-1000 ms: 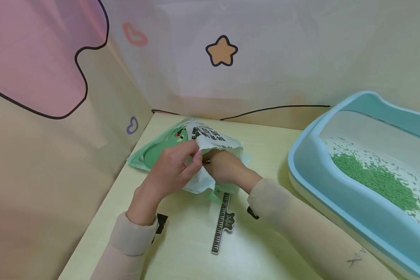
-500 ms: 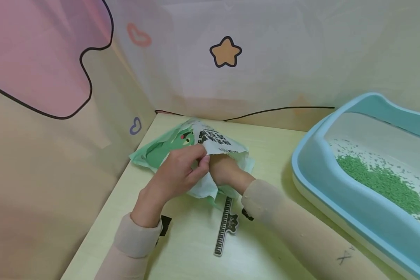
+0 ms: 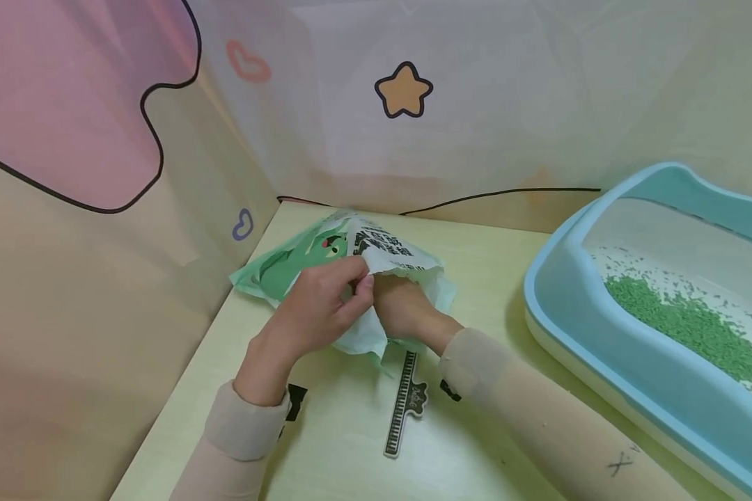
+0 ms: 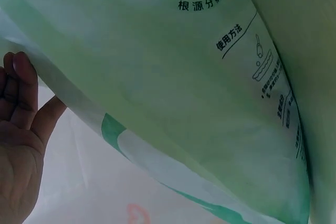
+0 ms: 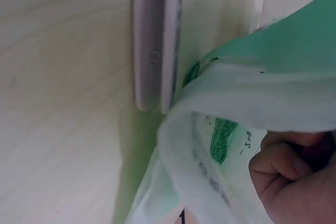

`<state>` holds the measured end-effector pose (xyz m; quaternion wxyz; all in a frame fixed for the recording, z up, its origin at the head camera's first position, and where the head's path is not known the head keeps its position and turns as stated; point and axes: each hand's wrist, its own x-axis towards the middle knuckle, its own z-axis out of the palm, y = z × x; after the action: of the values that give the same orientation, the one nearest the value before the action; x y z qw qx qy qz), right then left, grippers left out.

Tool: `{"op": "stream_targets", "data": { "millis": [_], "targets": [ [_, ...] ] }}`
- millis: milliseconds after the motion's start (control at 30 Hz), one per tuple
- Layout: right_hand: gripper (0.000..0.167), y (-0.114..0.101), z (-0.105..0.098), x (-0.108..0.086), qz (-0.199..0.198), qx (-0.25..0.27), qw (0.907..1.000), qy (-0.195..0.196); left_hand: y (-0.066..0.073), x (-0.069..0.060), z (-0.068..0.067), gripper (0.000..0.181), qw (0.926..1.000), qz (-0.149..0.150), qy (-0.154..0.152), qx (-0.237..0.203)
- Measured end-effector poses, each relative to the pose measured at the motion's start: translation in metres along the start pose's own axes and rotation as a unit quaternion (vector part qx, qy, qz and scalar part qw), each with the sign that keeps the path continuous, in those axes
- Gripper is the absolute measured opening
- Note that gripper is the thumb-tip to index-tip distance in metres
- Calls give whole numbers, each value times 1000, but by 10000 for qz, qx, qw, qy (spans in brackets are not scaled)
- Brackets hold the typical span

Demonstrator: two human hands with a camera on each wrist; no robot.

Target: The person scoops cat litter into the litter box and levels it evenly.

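Head view: left hand (image 3: 316, 303) pinches the bag (image 3: 385, 243) at its mouth; right hand (image 3: 402, 306) sits inside, grip unclear; best hold that mouth wide.

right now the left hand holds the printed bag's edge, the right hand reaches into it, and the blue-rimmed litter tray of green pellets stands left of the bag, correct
Not quite: the blue-rimmed litter tray of green pellets stands right of the printed bag, as the head view shows. The rest holds.
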<state>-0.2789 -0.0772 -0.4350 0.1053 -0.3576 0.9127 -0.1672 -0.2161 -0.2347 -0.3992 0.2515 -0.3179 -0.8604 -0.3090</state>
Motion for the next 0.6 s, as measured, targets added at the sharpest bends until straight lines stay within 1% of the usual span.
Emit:
{"op": "stream_targets", "data": {
  "millis": [67, 167, 233, 300, 433, 600],
  "targets": [
    [19, 2, 2, -1, -85, 189, 9997, 117, 0, 0, -1, 16, 10000, -49, 23, 72],
    [26, 7, 4, -1, -176, 627, 9977, 180, -2, 1, -3, 15, 9999, -99, 43, 103],
    [26, 11, 5, -1, -219, 1014, 9944, 184, -3, 1, -3, 15, 9999, -119, 59, 89],
    [24, 14, 5, -2, -253, 1295, 9911, 152, -3, 0, -3, 14, 9999, -134, 66, 69],
    [23, 18, 3, -5, -236, 1504, 9883, 121, -3, 0, -5, 13, 9998, -207, 36, 35],
    [31, 21, 0, -11, -78, 1754, 9844, 98, -4, -1, -7, 13, 9995, -306, 17, 109]
  ]
}}
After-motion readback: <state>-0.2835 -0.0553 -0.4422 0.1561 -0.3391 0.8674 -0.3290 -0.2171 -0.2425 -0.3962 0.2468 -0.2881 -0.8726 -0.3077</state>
